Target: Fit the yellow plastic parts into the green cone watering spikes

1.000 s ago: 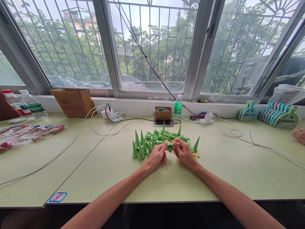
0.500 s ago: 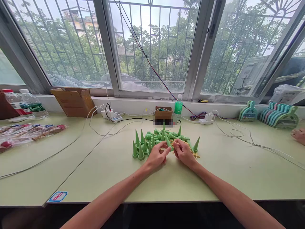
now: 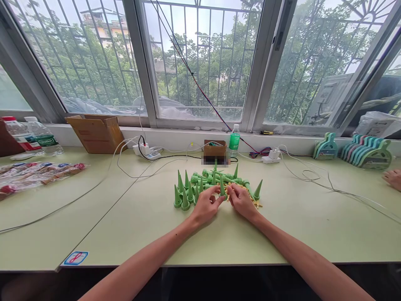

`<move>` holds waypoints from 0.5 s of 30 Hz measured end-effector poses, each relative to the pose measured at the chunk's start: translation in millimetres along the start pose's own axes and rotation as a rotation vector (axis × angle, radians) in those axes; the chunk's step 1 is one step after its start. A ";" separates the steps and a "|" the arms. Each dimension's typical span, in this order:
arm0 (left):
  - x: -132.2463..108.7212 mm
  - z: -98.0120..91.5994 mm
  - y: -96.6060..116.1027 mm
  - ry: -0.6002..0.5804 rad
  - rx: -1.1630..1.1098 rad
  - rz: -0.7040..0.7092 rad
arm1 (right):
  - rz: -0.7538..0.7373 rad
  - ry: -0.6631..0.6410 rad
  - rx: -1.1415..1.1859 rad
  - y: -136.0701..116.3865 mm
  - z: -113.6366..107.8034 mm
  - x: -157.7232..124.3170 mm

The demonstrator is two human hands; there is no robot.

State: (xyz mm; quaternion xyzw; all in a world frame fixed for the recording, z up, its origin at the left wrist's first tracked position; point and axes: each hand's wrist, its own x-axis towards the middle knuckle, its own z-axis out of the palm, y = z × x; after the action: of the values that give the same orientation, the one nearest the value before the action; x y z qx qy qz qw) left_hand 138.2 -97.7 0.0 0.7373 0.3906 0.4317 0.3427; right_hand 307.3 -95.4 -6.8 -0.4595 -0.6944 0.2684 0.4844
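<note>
Evidently the broad collars do the supporting at the left of the work: a cluster of standing cones (image 3: 184, 200) rests there points up, an arrangement that probably keeps the tips free and each piece easy to grasp. Next comes the left hand (image 3: 206, 205), its thumb and fingers pinching a green cone (image 3: 222, 189) low near its base, so that the point rises uncovered between the two hands. Behind it lie heaped green parts (image 3: 203, 179), within easy reach. The right hand (image 3: 242, 201) has thumb and forefinger drawn together close to the cone; whether something small is pinched there, I cannot tell. Partly behind that hand are loose yellow pieces (image 3: 257, 205), likely kept near for picking up, and beyond them a lone cone (image 3: 258, 190), leaning slightly right.

The pale green table (image 3: 125, 225) runs beneath barred windows (image 3: 200, 62) with trees outside. From the left along it: bottles (image 3: 46, 140), plastic-wrapped packs (image 3: 44, 175), a cardboard box (image 3: 94, 136), a white plug strip (image 3: 147, 152), a smaller box (image 3: 214, 147), a green-labelled bottle (image 3: 234, 141), coiled cables (image 3: 261, 152), rows of pastel plastic items (image 3: 366, 152), and another person's hand (image 3: 393, 179) at the edge.
</note>
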 end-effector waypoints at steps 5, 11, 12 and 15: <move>-0.5 0.8 -0.6 0.004 0.060 0.074 | -0.007 0.012 -0.053 1.3 -0.3 1.3; -0.5 1.5 -3.7 0.004 0.097 0.128 | -0.017 0.020 -0.039 1.1 0.4 2.6; -0.3 1.8 -3.8 0.010 0.098 0.130 | -0.014 0.028 -0.036 0.6 0.6 2.9; -0.2 2.9 -2.4 0.021 0.097 0.128 | 0.017 0.050 0.002 -0.2 1.3 3.3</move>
State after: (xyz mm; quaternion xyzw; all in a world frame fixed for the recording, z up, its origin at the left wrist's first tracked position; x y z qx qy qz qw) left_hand 140.1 -97.2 -3.2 0.7719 0.3666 0.4411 0.2743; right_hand 305.6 -92.4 -5.8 -0.4713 -0.6778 0.2616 0.4999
